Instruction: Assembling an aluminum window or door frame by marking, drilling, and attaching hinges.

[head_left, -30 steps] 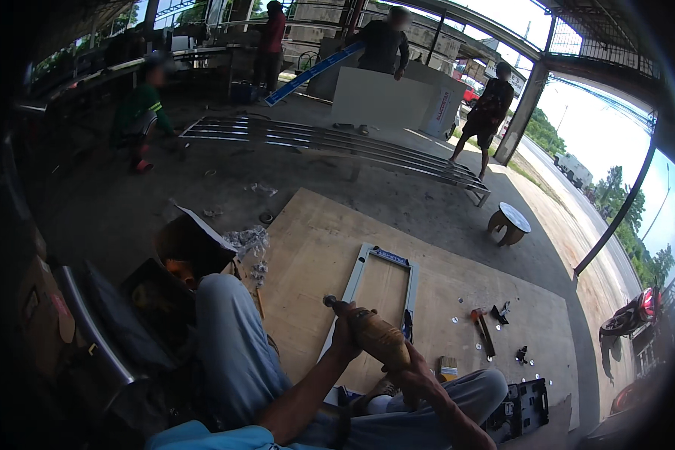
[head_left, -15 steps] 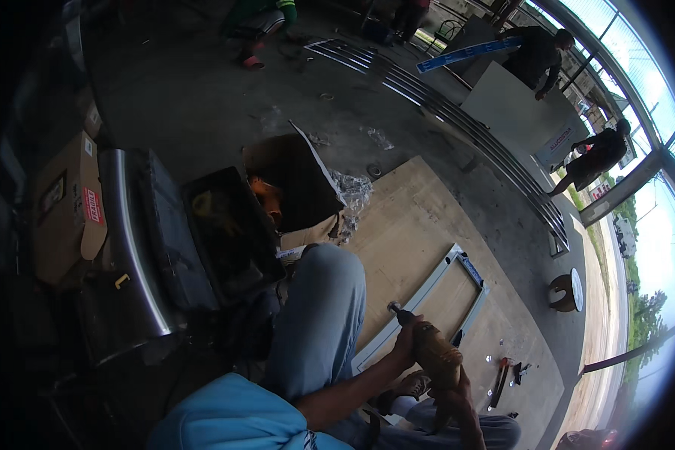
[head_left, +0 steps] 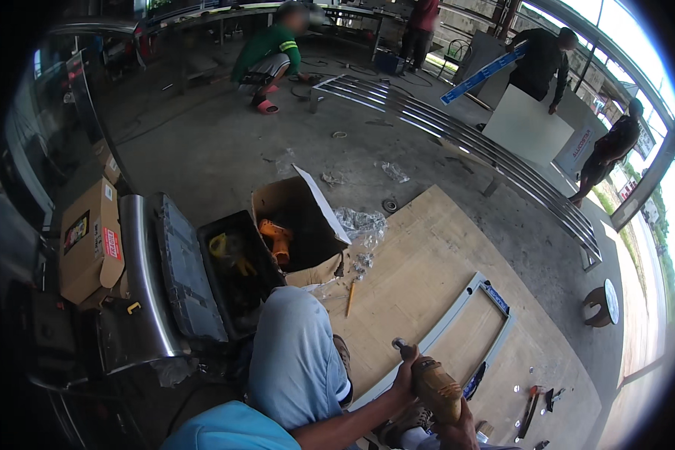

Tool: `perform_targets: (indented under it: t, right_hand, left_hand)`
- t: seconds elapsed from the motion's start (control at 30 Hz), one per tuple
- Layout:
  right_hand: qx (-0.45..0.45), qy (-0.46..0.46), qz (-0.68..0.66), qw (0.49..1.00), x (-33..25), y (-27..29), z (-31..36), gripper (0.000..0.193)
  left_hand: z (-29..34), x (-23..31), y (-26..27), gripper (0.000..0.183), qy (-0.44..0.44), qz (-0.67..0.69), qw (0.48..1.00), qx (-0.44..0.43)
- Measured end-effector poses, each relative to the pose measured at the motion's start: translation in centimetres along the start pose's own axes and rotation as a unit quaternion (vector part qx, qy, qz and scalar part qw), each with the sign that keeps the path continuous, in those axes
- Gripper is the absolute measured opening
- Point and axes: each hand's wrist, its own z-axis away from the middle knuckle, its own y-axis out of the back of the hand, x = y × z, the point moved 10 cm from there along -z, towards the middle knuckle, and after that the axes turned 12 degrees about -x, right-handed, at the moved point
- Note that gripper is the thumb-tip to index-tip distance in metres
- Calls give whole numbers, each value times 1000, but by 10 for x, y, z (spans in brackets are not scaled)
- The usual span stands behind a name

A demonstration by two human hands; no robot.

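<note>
Both my hands hold a worn yellow-brown power tool (head_left: 436, 390) with a dark neck and a small round shiny tip; its exact kind I cannot tell. My left hand (head_left: 403, 381) wraps round the front, close to the neck. Lower right, my right hand (head_left: 457, 433) grips the rear end. The tip is over or beside the near side of a light grey metal frame (head_left: 444, 324), a narrow rectangle lying on a plywood sheet (head_left: 397, 251); whether it touches I cannot tell. Blue film clings to parts of the frame.
A pencil (head_left: 350, 298) and a red-and-black hand tool (head_left: 531, 412) lie on the plywood. At left stand an open black toolbox (head_left: 236, 277) and a cardboard box (head_left: 319, 266) holding an orange drill (head_left: 277, 240). Beyond are long metal bars (head_left: 457, 139) and several people.
The view has tilted up, bringing more of the far workshop into sight. The power tool stays in both hands, its tip still near the frame's near side.
</note>
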Motion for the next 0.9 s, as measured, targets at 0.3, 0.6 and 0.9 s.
perform_targets:
  t: [0.3,0.6,0.9]
  right_hand:
    - [-28,-99,162,981,-23,-22,-20,75]
    - [-72,-112,207,969,-9,-34,-37,80]
    - [96,-3,412,906,383,-18,-152,80]
  left_hand:
    - [-7,-4,64,52,53,19,997,56]
    - [3,15,78,52,-2,31,995,91]
    - [-13,18,127,49,-24,61,989,132]
